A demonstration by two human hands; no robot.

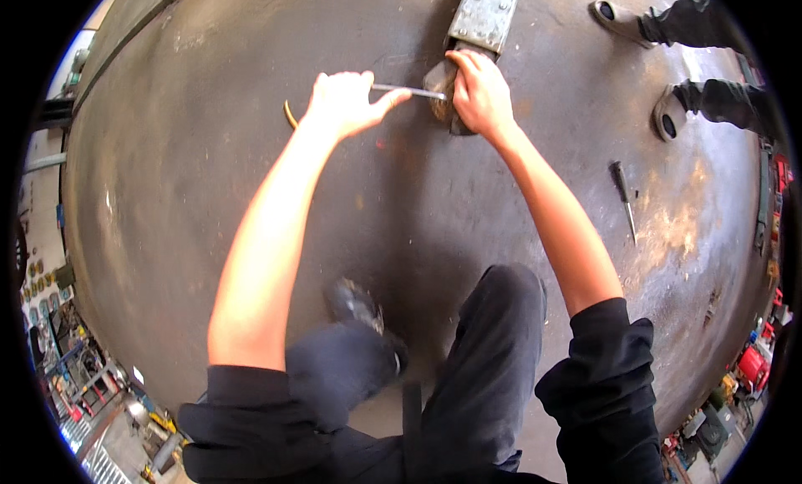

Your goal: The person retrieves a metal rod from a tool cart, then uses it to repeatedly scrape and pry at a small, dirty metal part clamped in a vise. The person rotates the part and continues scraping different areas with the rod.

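Note:
My left hand point(344, 104) is closed round a slim metal rod point(422, 93), thumb stretched along it. Its tip points right and meets a rough brown-grey piece point(439, 76) at the near end of a riveted metal beam point(486, 14). What sort of tool the rod belongs to I cannot tell, since my hand covers its other end. My right hand point(484, 95) grips the dark near end of the beam, fingers wrapped over it. Beside my left wrist shows a curved yellow strip point(290, 114), perhaps a handle.
A screwdriver point(622, 191) with a black handle lies on the dark floor to the right. Another person's shoes point(622, 22) stand at the upper right. Shelves and tools point(83, 384) line the left rim; a red object point(753, 365) sits among equipment on the right.

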